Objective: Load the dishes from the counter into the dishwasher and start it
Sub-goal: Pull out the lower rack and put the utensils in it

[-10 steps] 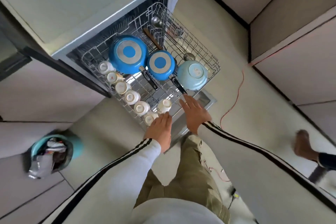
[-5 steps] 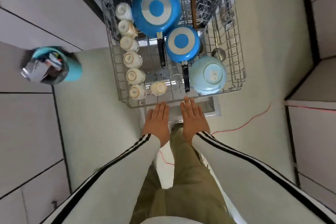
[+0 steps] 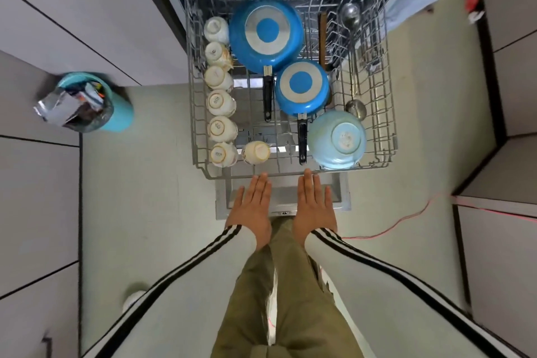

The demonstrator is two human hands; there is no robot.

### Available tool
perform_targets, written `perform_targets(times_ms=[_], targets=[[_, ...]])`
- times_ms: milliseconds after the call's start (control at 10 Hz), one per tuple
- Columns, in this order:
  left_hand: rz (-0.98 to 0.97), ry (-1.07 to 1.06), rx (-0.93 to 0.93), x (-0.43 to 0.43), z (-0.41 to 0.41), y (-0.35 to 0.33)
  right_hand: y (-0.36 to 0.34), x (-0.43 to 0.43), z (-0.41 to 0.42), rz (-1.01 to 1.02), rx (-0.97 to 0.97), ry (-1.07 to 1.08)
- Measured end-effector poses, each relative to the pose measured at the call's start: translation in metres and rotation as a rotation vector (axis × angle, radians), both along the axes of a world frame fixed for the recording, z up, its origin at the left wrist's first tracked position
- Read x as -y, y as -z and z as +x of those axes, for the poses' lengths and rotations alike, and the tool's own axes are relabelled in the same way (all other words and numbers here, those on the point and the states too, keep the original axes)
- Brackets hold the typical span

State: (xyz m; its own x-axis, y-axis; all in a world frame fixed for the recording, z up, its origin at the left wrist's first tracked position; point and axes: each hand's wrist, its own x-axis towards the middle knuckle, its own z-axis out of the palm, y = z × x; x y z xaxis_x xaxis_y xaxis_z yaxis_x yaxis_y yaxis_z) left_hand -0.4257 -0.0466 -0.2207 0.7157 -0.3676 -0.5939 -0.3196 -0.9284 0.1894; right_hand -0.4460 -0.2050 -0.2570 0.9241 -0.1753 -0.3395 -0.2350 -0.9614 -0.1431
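Dish rack [image 3: 389, 125]: extended over the open door [image 3: 341, 200], holding upturned cups [image 3: 220, 103], blue pans [image 3: 266, 32], pale blue bowl [image 3: 337, 139]. My left hand [image 3: 251, 208], right hand [image 3: 315, 206]: flat, grasping nothing, fingertips [image 3: 263, 177] at its front rim. Risk: an uneven shove could jam it or topple cups.

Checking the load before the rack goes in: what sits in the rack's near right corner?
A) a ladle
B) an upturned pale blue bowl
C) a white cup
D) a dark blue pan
B: the pale blue bowl lies bottom-up in that corner of the rack, next to the smaller blue pan.
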Motion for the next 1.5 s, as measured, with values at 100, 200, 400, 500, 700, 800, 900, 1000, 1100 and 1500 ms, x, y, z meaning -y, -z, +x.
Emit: perform_targets(times_ms=[100,200,400,500,700,800,900,1000,1100,1500], targets=[[-0.017,-0.002,0.007,0.000,-0.002,0.001,-0.023,0.003,-0.006,0.111,-0.065,0.032],[-0.094,-0.051,0.023,0.002,0.004,0.006,-0.008,0.009,-0.005,0.158,-0.077,0.053],[0.051,-0.081,0.066,0.022,0.023,0.009,-0.012,0.018,0.023,0.046,-0.052,-0.081],[0.060,-0.194,0.067,0.026,0.038,0.012,-0.009,0.019,0.043,0.190,-0.044,0.020],[0.036,-0.228,0.074,0.044,0.092,0.012,-0.028,0.039,0.119,-0.090,-0.276,-0.222],[0.011,-0.255,0.046,0.054,0.127,0.011,-0.029,0.048,0.154,-0.147,-0.255,-0.272],[-0.015,-0.246,0.075,0.058,0.167,0.011,-0.029,0.054,0.195,-0.135,-0.232,-0.304],[-0.029,-0.256,0.106,0.062,0.207,0.016,-0.027,0.054,0.236,-0.124,-0.191,-0.274],[-0.026,-0.273,0.116,0.069,0.241,0.020,-0.026,0.053,0.273,-0.075,-0.197,-0.246],[-0.049,-0.194,0.339,0.062,0.360,0.038,0.019,0.082,0.334,-0.106,0.088,-0.248]])
